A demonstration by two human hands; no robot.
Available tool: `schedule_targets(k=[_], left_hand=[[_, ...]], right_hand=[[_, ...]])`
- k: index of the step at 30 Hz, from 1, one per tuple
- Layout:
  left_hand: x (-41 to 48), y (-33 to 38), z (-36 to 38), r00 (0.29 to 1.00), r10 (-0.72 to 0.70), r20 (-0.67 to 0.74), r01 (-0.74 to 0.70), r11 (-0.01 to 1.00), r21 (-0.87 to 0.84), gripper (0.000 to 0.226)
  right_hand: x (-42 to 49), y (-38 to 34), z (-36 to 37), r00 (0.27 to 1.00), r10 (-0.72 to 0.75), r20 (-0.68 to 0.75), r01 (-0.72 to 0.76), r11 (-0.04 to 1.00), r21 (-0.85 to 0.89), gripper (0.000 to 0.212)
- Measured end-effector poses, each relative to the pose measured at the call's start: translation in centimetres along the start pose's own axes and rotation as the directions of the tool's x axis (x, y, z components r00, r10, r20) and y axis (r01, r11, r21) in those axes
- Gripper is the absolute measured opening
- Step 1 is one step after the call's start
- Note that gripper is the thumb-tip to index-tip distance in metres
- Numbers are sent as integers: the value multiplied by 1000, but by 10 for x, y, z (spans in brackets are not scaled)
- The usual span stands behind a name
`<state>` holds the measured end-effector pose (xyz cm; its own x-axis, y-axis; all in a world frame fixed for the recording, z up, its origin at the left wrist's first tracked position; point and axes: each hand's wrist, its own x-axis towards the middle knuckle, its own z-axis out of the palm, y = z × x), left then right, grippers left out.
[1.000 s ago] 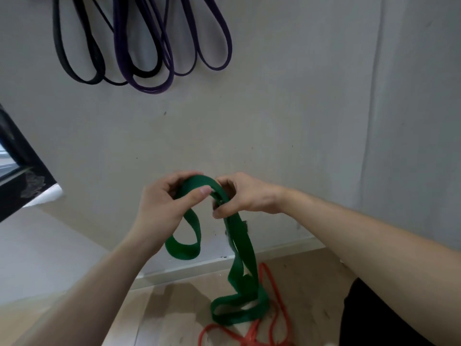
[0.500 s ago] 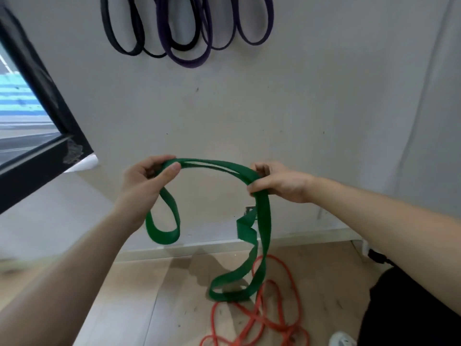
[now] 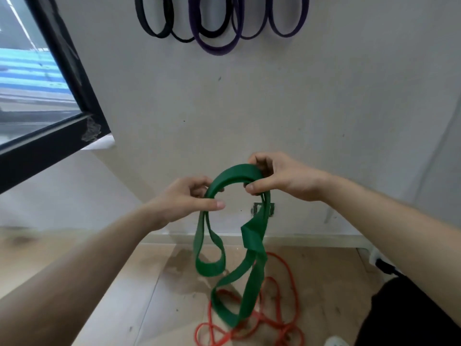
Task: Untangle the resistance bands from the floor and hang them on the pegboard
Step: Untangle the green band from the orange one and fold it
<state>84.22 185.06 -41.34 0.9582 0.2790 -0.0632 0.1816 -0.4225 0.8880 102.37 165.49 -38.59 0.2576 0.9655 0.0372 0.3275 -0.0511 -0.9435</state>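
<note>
Rubber in the wide green band point(image 3: 235, 176) looks light, limp and stretchy, best held, I judge, along its flat arch, which the left hand point(image 3: 184, 198) and right hand point(image 3: 282, 178) each pinch before the wall, its twisted matte loops dangling above an orange band point(image 3: 291, 277) on the floor point(image 3: 149, 295).

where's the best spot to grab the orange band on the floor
Pinch the single far arc of the orange band, coming from above. That strand lies alone on the floor, right of the hanging green band. The nearer part is a knot of crossing loops.
</note>
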Motion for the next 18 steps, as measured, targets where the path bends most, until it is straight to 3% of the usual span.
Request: schedule_targets(k=[3, 9, 13, 18], left_hand=[[4, 14, 17, 998, 68, -4, -68, 995, -79, 51], [5, 31, 28, 979, 143, -144, -157, 983, -96, 36], [2, 41, 24, 937, 216, -275, -252, 962, -103, 20], [-3, 38, 6, 867, 224, -444, -306, 944, -122, 22]], right_hand=[[2, -1, 11, 999, 22, 27, -20, 998, -60, 22], [2, 5, 16, 999, 43, 8, -42, 998, -48, 24], [6, 23, 21, 996, 84, 13, -83, 993, -89, 24], [14, 42, 23, 991, 114, -66, -118, 991, -61, 23]])
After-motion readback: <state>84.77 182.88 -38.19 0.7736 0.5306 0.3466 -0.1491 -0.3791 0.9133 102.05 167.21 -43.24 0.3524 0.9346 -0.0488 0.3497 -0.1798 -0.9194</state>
